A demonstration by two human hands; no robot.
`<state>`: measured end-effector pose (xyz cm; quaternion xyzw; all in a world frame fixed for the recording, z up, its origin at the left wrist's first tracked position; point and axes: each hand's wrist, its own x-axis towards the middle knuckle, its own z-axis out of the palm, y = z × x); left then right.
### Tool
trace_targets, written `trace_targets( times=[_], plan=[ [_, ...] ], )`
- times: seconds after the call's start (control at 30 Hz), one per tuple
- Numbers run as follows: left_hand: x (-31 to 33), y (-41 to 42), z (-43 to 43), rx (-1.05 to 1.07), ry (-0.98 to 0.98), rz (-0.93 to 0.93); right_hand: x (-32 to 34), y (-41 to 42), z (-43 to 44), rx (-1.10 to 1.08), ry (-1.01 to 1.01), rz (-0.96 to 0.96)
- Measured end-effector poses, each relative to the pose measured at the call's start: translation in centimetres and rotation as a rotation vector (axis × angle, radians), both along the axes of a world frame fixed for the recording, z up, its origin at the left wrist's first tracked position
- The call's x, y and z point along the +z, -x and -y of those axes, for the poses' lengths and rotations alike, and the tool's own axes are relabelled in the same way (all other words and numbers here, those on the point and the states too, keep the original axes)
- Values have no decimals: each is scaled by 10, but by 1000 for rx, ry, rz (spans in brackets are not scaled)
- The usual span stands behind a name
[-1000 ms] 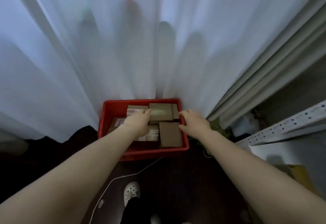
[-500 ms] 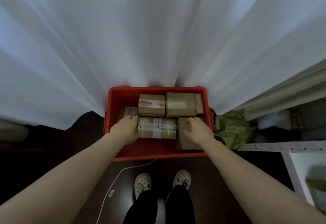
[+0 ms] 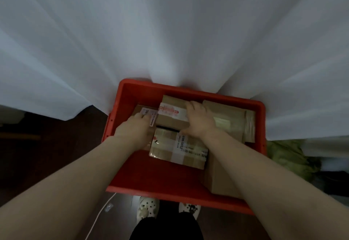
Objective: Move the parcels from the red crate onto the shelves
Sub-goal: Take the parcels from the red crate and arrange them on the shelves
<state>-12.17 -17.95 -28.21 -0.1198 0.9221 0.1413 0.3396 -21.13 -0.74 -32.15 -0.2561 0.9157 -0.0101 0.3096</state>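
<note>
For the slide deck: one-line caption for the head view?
Left hand and right hand flank a red-taped parcel inside the red crate.

Arms outstretched; left hand (image 3: 135,128), right hand (image 3: 200,120) palm-down.
</note>
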Motion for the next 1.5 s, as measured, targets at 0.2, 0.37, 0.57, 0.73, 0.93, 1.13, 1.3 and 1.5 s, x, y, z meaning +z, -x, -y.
trace_targets(
  times=[0.2, 0.37, 0.57, 0.73, 0.93, 1.13, 1.3, 1.5],
  plan=[
    [-33, -7, 11, 26, 5, -13, -43, 15, 19, 130, -139, -96],
    [-38, -21, 23, 124, -13, 0, -48, 8, 29, 183, -142, -144],
    [12, -37, 31, 162, -17, -27, 15, -3, 20, 149, 6, -132],
    [91, -48, 26, 230, -62, -95, 108, -11, -14, -40, 185, -42],
    [196, -49, 5, 273, -211, -198, 214, -39, -71, -549, 561, 244],
    [258, -57, -9, 417, -446, -265, 293, -102, -122, -929, 756, 323],
    [296, -62, -26, 357, -606, -295, 340, -159, -143, -1143, 900, 247],
    [334, -74, -53, 374, -835, -263, 380, -220, -167, -1349, 1096, 188]
  ],
)
